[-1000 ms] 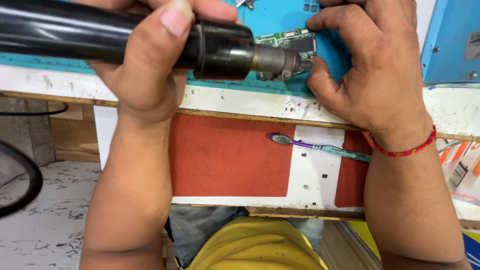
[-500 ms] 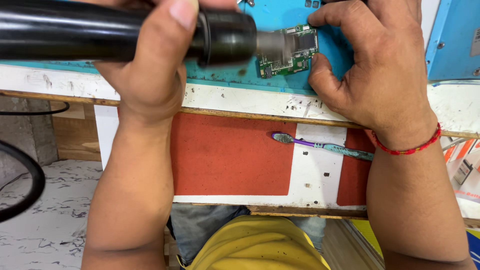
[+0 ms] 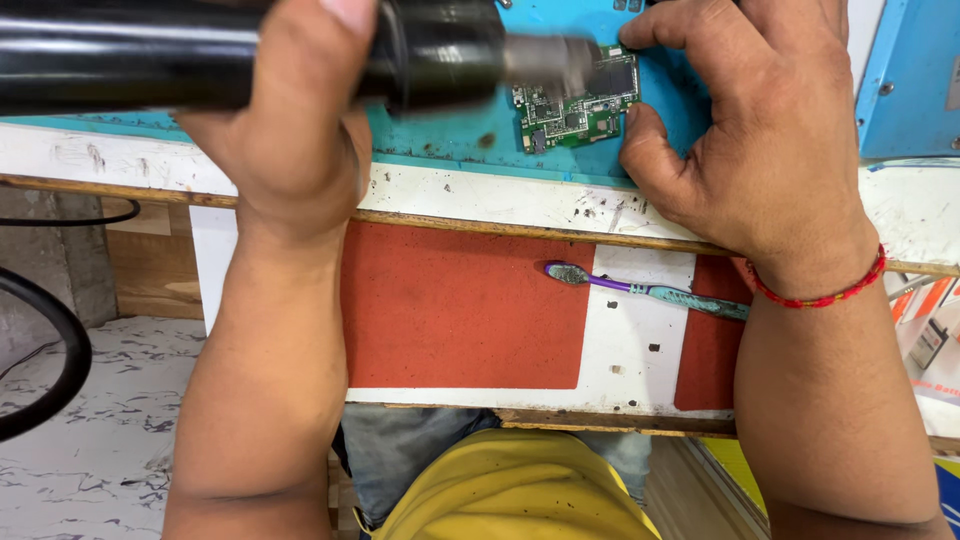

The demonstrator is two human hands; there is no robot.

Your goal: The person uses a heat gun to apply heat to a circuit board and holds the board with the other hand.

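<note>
- The left hand [image 3: 290, 130] is wrapped tight around a thick black cylindrical hot-air tool [image 3: 250, 55], thumb over the top of the barrel.
- That tool's long axis runs level across the top of the view, handle end to the left, its grey metal nozzle [image 3: 550, 58] pointing right at the small green circuit board [image 3: 578, 100].
- The nozzle tip hangs over the board's upper left part; whether it touches cannot be told.
- The green circuit board lies flat on a turquoise work mat [image 3: 470, 130], its longer side roughly in line with the tool, tilted a little up to the right.
- The right hand [image 3: 760, 130] is curled just right of the board, thumb tip pressing its right edge and forefinger arched over its top right corner, pinning it.
- A red thread bracelet [image 3: 820, 295] circles the right wrist.
- Below the board, past the mat's near edge, a purple and teal toothbrush [image 3: 645, 290] lies on a red and white shelf [image 3: 470, 310], bristle head pointing left.
</note>
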